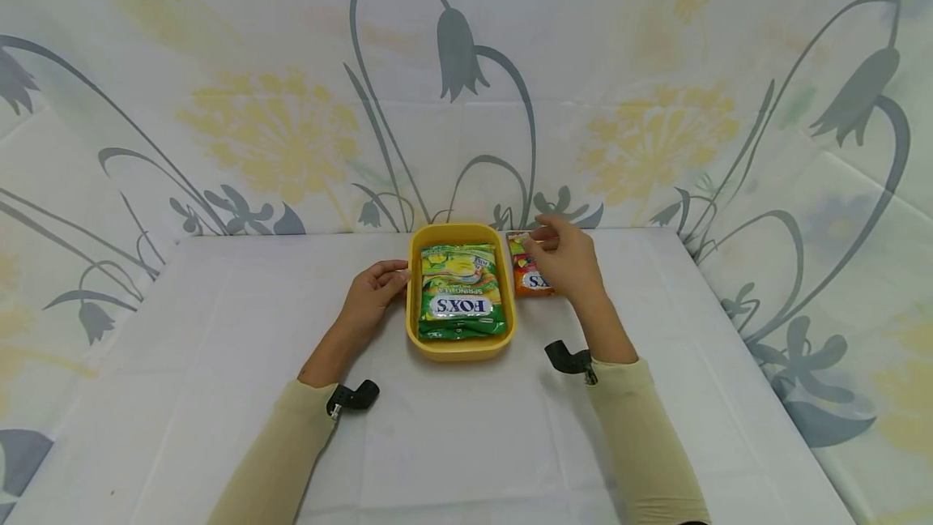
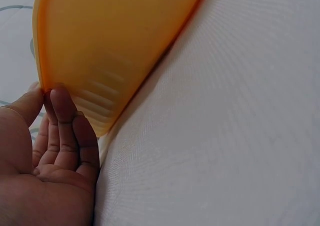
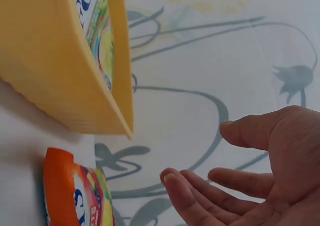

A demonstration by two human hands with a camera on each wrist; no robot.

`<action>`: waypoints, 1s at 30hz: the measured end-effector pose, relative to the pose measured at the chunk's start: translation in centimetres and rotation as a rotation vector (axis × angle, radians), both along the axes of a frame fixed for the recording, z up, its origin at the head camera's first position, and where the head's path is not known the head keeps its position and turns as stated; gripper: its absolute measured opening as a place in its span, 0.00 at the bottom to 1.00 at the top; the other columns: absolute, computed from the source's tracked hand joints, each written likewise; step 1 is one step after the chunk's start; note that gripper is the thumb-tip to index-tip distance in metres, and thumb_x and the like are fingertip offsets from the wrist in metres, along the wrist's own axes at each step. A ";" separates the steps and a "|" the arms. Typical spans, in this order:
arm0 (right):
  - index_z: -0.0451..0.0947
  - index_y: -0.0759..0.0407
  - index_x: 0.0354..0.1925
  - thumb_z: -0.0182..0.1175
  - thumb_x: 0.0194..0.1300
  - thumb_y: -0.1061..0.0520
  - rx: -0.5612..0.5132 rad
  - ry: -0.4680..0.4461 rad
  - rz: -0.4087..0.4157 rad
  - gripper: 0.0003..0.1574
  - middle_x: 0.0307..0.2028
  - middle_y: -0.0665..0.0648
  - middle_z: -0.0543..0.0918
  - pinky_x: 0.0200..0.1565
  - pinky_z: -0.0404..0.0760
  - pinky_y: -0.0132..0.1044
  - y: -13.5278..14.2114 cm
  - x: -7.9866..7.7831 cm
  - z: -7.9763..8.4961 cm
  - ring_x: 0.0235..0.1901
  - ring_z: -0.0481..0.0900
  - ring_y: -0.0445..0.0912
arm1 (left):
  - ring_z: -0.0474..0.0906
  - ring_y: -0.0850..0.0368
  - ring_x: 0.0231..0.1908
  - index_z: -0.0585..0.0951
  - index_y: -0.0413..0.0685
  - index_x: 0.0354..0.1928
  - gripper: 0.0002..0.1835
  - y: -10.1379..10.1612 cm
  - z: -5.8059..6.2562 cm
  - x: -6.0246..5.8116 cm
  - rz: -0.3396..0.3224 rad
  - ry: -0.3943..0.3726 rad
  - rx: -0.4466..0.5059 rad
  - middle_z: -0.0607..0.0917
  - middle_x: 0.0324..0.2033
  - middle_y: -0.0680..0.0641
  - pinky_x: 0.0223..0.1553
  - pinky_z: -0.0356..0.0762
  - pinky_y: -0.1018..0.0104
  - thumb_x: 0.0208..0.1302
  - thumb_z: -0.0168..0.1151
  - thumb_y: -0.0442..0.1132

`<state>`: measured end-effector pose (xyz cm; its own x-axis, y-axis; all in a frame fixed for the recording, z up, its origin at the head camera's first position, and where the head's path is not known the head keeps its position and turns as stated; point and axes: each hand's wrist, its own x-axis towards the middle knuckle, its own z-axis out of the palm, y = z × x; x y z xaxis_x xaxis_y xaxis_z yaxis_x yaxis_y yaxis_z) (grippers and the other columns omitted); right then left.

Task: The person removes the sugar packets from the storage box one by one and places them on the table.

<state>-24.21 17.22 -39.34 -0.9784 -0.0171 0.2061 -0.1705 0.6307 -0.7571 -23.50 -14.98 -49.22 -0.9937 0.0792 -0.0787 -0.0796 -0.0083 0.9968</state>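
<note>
A yellow plastic tub [image 1: 462, 352] stands on the table with a green Fox's Spring Tea candy bag [image 1: 461, 282] lying inside, its lettering upside down to me. At the tub's left side, my left hand [image 1: 367, 300] pinches the rim between thumb and fingers; the left wrist view shows them at the tub's edge [image 2: 115, 40]. My right hand [image 1: 574, 264] hovers over an orange Fox's candy bag [image 1: 526, 279] right beside the tub, partly covering it. In the right wrist view the right fingers [image 3: 180, 196] are spread apart and hold nothing, away from the orange bag [image 3: 62, 188].
A white cloth [image 1: 452, 436] covers the table. Behind it and at both sides hangs a floral-patterned curtain [image 1: 656, 39]. Small black devices [image 1: 572, 359] are strapped at both wrists over beige sleeves [image 1: 645, 436].
</note>
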 end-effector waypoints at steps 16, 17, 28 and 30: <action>0.73 0.63 0.72 0.65 0.75 0.52 0.009 -0.072 0.121 0.33 0.59 0.66 0.84 0.53 0.88 0.52 -2.9 1.0 -0.3 0.55 0.87 0.60 | 0.84 0.61 0.42 0.76 0.36 0.66 0.20 -0.1 -0.2 -0.1 0.000 -0.002 0.015 0.88 0.45 0.50 0.47 0.83 0.71 0.81 0.61 0.41; 0.73 0.62 0.72 0.65 0.75 0.52 0.013 -0.084 0.123 0.34 0.59 0.65 0.84 0.53 0.88 0.52 -3.2 1.1 -0.4 0.56 0.87 0.59 | 0.84 0.61 0.42 0.76 0.36 0.66 0.20 -0.1 -0.2 -0.1 0.000 -0.003 0.015 0.88 0.45 0.51 0.47 0.83 0.71 0.81 0.61 0.41; 0.69 0.66 0.74 0.65 0.75 0.51 0.086 -0.152 0.181 0.38 0.64 0.69 0.80 0.56 0.86 0.53 -5.1 1.9 -0.9 0.60 0.84 0.60 | 0.84 0.60 0.42 0.76 0.37 0.66 0.20 0.0 -0.1 -0.1 0.000 0.001 0.008 0.88 0.45 0.50 0.47 0.83 0.71 0.81 0.61 0.42; 0.67 0.67 0.76 0.64 0.75 0.50 0.136 -0.171 0.197 0.40 0.65 0.69 0.80 0.61 0.83 0.55 -5.4 2.2 -0.8 0.62 0.82 0.60 | 0.84 0.60 0.42 0.77 0.38 0.66 0.20 0.0 -0.1 -0.2 0.000 0.000 0.012 0.88 0.45 0.50 0.47 0.83 0.70 0.81 0.61 0.42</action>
<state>-22.02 11.84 -40.11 -0.9737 -0.2268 0.0212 -0.1771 0.6954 -0.6965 -23.66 -15.02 -49.36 -0.9938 0.0801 -0.0774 -0.0793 -0.0206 0.9966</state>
